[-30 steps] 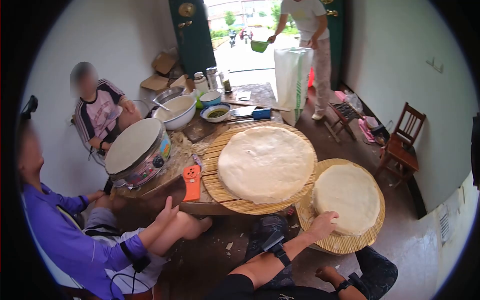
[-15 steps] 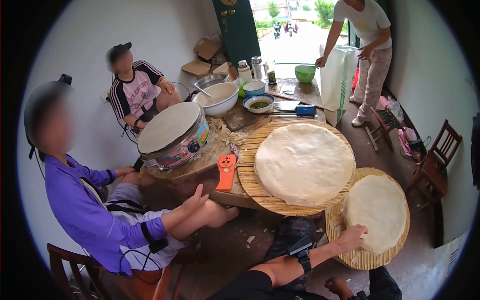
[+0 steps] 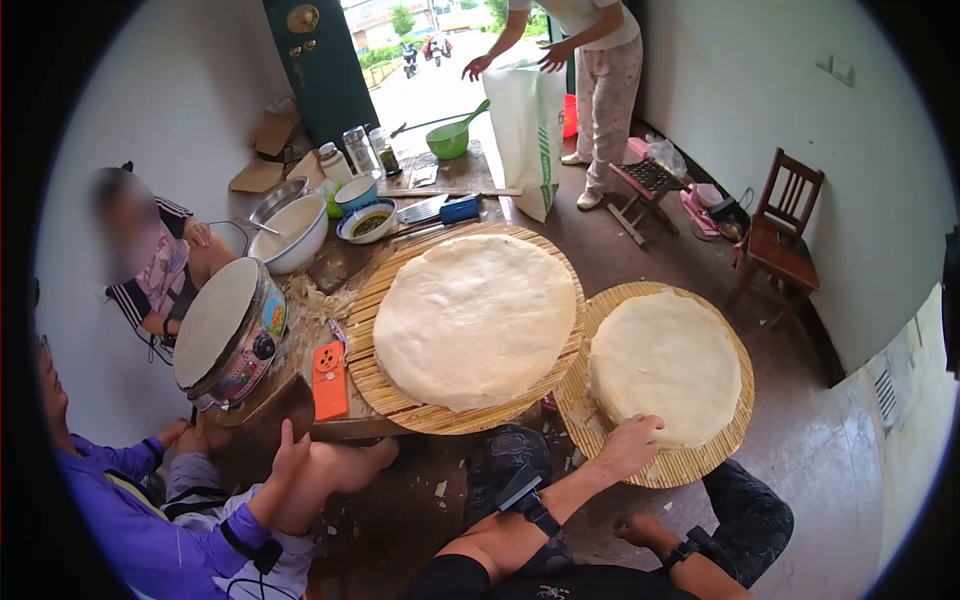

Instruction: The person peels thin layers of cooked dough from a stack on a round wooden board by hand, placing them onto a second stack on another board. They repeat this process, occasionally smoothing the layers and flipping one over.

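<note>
Green scoop [image 3: 448,140]: released by standing person [image 3: 610,70], now on bench [image 3: 478,168].
Left hand [image 3: 630,447]: against smaller pale stack [image 3: 665,365]; cannot tell if pinching.
Right hand [image 3: 645,530]: loosely curled.
Smaller pale stack: on slatted mat [image 3: 735,405].

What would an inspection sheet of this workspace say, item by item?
Surface: wooden table, strewn with pale scraps.
Job's things: large flatbread round on a slatted mat; smaller flatbread round on another mat.
Clutter: orange phone-like item, bowls and bottles on the table.
Hands: left hand at the smaller round's near edge; right hand near the knee, nothing visibly held.
Cables: dark cord by the purple-sleeved person; another beside the griddle.
Surroundings: standing person, white sack, wooden chair, open door.
</note>
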Available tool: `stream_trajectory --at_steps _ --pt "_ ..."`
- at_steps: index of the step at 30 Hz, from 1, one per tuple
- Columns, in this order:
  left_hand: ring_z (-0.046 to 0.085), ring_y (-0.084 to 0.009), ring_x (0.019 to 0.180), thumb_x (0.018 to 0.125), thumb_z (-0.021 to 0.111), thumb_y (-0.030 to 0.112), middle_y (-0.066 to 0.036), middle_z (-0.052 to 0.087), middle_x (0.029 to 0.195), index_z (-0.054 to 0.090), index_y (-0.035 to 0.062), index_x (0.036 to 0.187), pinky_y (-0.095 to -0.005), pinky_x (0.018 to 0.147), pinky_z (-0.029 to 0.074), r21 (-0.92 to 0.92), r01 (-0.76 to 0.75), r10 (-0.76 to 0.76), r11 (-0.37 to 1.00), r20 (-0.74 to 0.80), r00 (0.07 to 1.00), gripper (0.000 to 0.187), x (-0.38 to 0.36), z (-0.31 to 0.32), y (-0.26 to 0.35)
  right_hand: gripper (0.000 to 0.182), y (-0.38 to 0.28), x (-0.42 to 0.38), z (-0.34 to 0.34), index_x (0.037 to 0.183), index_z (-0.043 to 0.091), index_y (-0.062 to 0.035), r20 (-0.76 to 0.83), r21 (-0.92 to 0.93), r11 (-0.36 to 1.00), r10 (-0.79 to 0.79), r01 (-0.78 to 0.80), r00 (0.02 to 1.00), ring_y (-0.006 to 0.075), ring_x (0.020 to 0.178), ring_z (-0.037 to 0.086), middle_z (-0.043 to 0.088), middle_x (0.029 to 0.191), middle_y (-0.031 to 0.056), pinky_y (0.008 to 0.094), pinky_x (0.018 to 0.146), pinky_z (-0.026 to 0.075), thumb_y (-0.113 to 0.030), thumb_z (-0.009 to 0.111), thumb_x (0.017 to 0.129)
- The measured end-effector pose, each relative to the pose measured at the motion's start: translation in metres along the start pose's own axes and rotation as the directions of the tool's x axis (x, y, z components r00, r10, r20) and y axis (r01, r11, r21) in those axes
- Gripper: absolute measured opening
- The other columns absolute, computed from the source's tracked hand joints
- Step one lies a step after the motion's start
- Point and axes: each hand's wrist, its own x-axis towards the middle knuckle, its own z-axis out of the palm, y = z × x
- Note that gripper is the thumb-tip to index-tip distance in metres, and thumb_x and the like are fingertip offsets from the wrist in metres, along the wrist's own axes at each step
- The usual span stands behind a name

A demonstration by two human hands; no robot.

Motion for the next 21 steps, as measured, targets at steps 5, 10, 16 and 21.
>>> stream_trajectory --at_steps 5,10,16,21 --pt "0.054 -0.035 0.1 0.076 0.058 0.013 -0.02 0.057 0.103 0.054 0.0029 0.105 -0.0395 0.087 0.043 0.041 -0.007 0.007 0.999 0.014 1.0 0.03 0.002 0.006 0.001 0.03 0.002 -0.001 0.001 0.094 0.067 -0.011 -0.011 0.019 1.0 0.012 -0.012 1.0 0.0327 0.09 0.061 0.065 0.094 0.0151 0.0397 0.082 0.047 -0.033 0.06 0.075" --pt "0.054 -0.0346 0.1 0.077 0.058 0.014 -0.019 0.057 0.104 0.055 0.0035 0.105 -0.0393 0.087 0.043 0.035 0.018 -0.019 0.999 0.024 1.0 0.03 0.0 0.004 0.001 0.028 0.005 0.0 0.005 0.094 0.067 -0.0118 -0.009 0.053 0.999 0.014 -0.014 1.0 0.0317 0.089 0.062 0.066 0.093 0.0145 0.0387 0.081 0.047 -0.032 0.062 0.075" --pt "0.054 -0.0346 0.099 0.076 0.057 0.013 -0.019 0.057 0.104 0.055 0.0028 0.105 -0.0393 0.086 0.044 0.034 0.007 -0.007 0.999 0.012 1.0 0.03 -0.001 0.003 -0.001 0.027 0.002 0.0 0.005 0.089 0.069 -0.0104 -0.047 0.048 0.999 0.011 -0.009 0.999 0.0314 0.088 0.062 0.066 0.094 0.0132 0.0391 0.081 0.048 -0.03 0.058 0.075" --pt "0.054 -0.0354 0.097 0.076 0.056 0.013 -0.02 0.057 0.102 0.055 0.0022 0.105 -0.0399 0.084 0.044 0.013 -0.006 0.006 1.0 0.011 1.0 0.031 -0.002 0.001 0.0 0.03 -0.002 0.001 -0.001 0.094 0.068 -0.0101 0.012 0.038 0.998 0.054 -0.054 0.998 0.0309 0.093 0.061 0.065 0.099 0.0135 0.0384 0.084 0.047 -0.03 0.058 0.075"
